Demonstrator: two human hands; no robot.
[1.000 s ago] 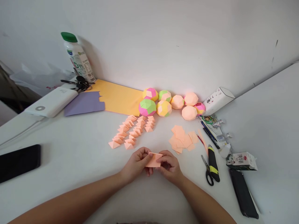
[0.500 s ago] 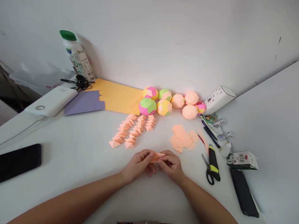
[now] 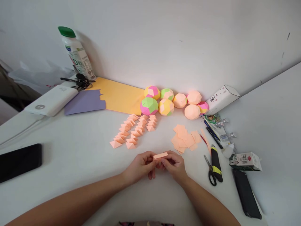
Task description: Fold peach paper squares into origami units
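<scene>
The left hand (image 3: 141, 166) and the right hand (image 3: 174, 165) meet low in the middle of the white table (image 3: 77, 163). Between them sits a small peach paper piece (image 3: 161, 155), folded into a thin strip. It rests on top of the fingertips, pinched from both ends, with the left thumb at its 9 o'clock end and the right fingers at its 3 o'clock end. Both hands have their fingers curled in close around the paper.

At 11 o'clock from the hands lie rows of folded peach triangles (image 3: 134, 131). At 1 o'clock lies a loose pile of flat peach squares (image 3: 184, 139). Past those, at 12 o'clock by the wall, sit the coloured paper balls (image 3: 172, 103).

At 3 o'clock lie scissors (image 3: 210, 172) and a black and yellow cutter (image 3: 216, 163). Farther that way is a small carton (image 3: 246, 160) with writing too small to read. At 10 o'clock, far off, stands a white bottle with a green cap (image 3: 76, 53); its label has big letters, but they cannot be read for sure. A black phone (image 3: 20, 161) lies at 9 o'clock.
</scene>
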